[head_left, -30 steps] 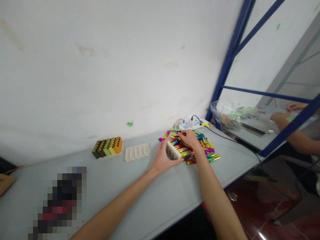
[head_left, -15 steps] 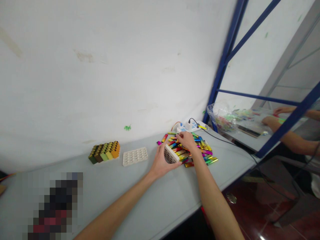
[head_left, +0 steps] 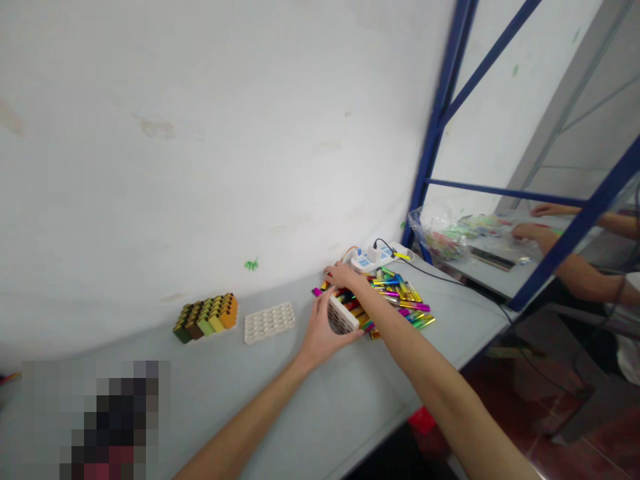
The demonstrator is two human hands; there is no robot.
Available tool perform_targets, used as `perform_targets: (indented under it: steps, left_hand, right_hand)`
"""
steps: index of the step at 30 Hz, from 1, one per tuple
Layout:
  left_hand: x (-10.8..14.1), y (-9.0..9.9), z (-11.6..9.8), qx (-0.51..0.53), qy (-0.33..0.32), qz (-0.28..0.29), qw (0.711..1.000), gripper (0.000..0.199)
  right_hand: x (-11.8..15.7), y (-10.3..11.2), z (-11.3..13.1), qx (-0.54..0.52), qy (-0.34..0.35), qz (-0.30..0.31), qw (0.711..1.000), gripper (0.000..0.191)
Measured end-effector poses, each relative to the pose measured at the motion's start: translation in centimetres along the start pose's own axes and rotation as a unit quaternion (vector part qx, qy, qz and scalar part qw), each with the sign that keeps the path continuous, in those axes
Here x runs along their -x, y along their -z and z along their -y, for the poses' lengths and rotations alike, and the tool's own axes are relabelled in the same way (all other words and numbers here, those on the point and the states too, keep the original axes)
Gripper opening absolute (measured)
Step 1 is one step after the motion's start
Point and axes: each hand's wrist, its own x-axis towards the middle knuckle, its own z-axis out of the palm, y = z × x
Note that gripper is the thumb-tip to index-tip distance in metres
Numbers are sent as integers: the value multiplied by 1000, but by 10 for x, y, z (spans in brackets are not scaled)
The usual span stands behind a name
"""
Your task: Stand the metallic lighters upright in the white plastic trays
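Note:
My left hand (head_left: pixel 323 333) grips a white perforated tray (head_left: pixel 344 315) by its ends, tilted on edge beside the pile. Over the back left of a pile of shiny coloured tubes (head_left: pixel 407 307), my right hand (head_left: pixel 343 275) has its fingers bent down, and what they hold, if anything, is too small to tell. A second white tray with rows of holes (head_left: pixel 270 323) lies flat to the left. Farther left stands a block of green, brown, yellow and orange tubes (head_left: pixel 207 317) in rows.
Behind the pile lies a white power strip (head_left: pixel 373 258) with a black cable (head_left: pixel 450 283) running right. A blue metal frame (head_left: pixel 430 133) rises at the right. Beyond it are a clear plastic bag (head_left: pixel 440 237) and another person's arms (head_left: pixel 575 267). A blurred dark object is lower left.
My right hand has moved left across the pile, towards the top of the held tray. My left hand still grips that tray. The view has shifted slightly.

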Motion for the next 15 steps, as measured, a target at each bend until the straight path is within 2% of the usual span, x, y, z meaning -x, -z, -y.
perform_targets:
  steps: [4,10,15]
  left_hand:
    - [0,-1,1,-2,4,0,1000,106]
    - [0,-1,-1,-22,-3,-5,1000,103]
    - [1,0,-4,-23,-3,-5,1000,101]
  right_hand:
    - [4,-1,-1,10,20,14,1000,35]
    - [21,6,-6,15,50,26,998,41]
    - [32,5,-4,0,61,-16,998,40]
